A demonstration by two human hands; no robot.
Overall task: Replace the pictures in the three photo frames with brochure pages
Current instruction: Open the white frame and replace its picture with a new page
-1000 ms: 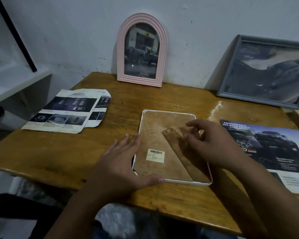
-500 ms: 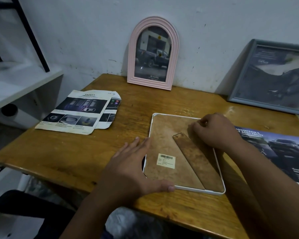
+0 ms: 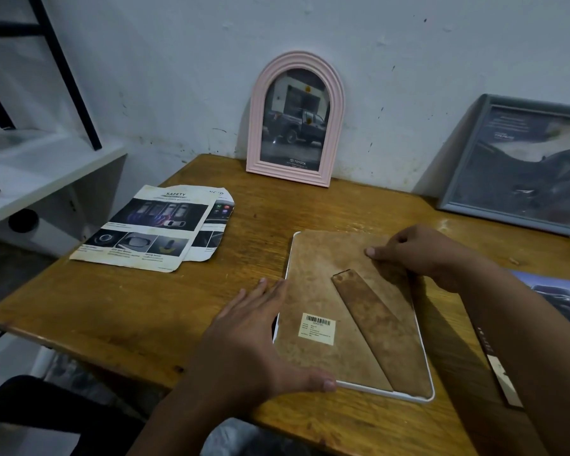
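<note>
Face-down mid-table: white frame [image 3: 359, 388], brown backing board [image 3: 316, 281] up, easel leg [image 3: 375, 324] folded flat, for access to the back. Left hand [image 3: 254, 337] spread flat, fingers open, holding nothing, thumb along the near rim as a brace. Right hand [image 3: 418, 255] curled at the board's far right edge, thumb pressing down (clip beneath hidden; grip uncertain). Versus a second ago: right hand further back on the board. Pink arched frame [image 3: 295, 120] and grey frame [image 3: 520, 166] against the wall; brochure pages [image 3: 152, 228] left.
</note>
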